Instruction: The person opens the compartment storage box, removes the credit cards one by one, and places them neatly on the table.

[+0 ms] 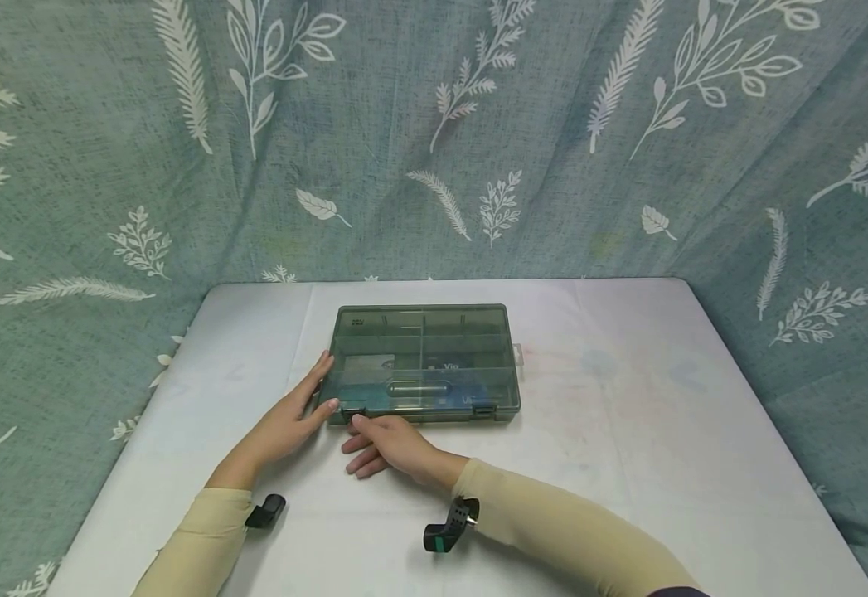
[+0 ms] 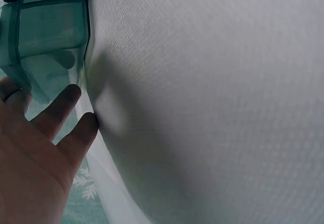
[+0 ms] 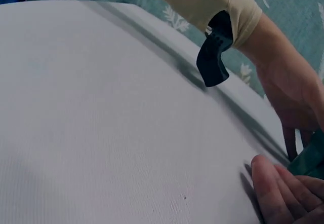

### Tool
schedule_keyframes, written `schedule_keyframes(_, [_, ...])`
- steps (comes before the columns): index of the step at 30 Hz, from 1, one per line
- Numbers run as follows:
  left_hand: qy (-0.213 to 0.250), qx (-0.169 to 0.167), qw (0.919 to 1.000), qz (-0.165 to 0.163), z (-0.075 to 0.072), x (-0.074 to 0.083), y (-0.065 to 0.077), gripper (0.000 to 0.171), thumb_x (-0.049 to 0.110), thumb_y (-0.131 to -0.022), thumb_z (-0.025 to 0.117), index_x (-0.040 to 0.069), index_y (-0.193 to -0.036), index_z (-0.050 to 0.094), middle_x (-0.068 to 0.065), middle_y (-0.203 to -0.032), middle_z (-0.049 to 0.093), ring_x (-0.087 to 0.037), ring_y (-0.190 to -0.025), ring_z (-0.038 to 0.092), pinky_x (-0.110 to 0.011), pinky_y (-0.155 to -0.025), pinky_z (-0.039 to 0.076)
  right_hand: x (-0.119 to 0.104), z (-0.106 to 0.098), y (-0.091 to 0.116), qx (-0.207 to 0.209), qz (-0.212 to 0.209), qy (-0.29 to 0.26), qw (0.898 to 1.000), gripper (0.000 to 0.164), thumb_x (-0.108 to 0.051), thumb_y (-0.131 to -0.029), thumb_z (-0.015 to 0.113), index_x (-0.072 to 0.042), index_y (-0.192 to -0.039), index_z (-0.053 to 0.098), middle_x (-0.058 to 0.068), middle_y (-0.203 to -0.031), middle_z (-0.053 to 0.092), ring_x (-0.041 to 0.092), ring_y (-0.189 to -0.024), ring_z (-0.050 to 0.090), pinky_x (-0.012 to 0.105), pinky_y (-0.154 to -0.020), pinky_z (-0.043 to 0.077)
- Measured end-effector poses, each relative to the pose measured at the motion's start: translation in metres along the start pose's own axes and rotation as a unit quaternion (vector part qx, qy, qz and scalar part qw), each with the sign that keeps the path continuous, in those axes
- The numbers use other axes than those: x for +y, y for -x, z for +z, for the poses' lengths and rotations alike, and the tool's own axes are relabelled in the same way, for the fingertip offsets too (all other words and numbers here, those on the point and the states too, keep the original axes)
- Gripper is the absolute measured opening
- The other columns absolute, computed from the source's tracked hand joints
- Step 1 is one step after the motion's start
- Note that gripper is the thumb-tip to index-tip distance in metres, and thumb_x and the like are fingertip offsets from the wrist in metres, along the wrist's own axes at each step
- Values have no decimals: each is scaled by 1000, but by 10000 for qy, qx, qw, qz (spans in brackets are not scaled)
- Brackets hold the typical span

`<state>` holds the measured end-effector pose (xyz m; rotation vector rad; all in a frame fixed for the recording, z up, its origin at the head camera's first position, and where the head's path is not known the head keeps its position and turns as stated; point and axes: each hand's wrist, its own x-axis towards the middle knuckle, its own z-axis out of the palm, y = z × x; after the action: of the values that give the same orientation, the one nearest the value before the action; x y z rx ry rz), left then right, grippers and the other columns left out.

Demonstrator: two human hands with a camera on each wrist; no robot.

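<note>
A dark green translucent storage box lies flat on the table with its lid down. Through the lid show dividers and several cards, one marked "Vip". My left hand lies along the box's left side, fingers extended, thumb at the front left corner. At the left front latch is the thumb of my right hand; its other fingers reach out loosely below the front edge. The left wrist view has the box's corner close beside the left fingers.
The white table extends around the box, wider on the right. A second latch sits on the front right, and a clear tab sticks out at the right side. Patterned green cloth hangs behind the table.
</note>
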<state>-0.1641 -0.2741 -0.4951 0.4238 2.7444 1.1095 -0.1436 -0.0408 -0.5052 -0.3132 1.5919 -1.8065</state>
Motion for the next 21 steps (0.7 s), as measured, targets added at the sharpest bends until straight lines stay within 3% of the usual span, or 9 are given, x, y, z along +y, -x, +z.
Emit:
schedule_keyframes(6, [10, 23, 10000, 52, 0, 1, 0, 74, 34, -107, 55, 17, -166, 13, -7, -172, 2, -50, -147, 28, -70, -117, 26, 0, 4, -3, 165, 161, -201, 9995, 64, -49, -108, 46, 6, -136, 59, 19, -119, 71, 38, -100, 72, 41, -78, 66])
schedule_keyframes(11, [-20, 70, 10000, 58, 0, 2, 1, 73, 32, -107, 55, 17, -166, 13, -9, -171, 3, -49, -147, 27, -69, -118, 26, 0, 11, -6, 534, 191, -232, 9981, 66, -52, -107, 44, 6, -133, 62, 17, -116, 73, 31, -94, 75, 35, -71, 66])
schedule_keyframes(15, [11, 75, 10000, 52, 0, 2, 2, 74, 34, -107, 55, 17, -166, 13, -8, -171, 3, -49, -147, 28, -69, -118, 26, 1, 16, -7, 833, 154, -337, 9958, 65, -51, -107, 45, 6, -130, 64, 17, -114, 74, 30, -91, 76, 35, -71, 66])
schedule_keyframes(21, [46, 64, 10000, 55, -1, 4, 2, 74, 37, -107, 54, 18, -166, 13, -8, -171, 2, -49, -146, 29, -68, -118, 26, 3, 17, -9, 919, 180, -426, 9947, 62, -49, -107, 47, 6, -131, 64, 16, -115, 74, 29, -91, 76, 35, -73, 66])
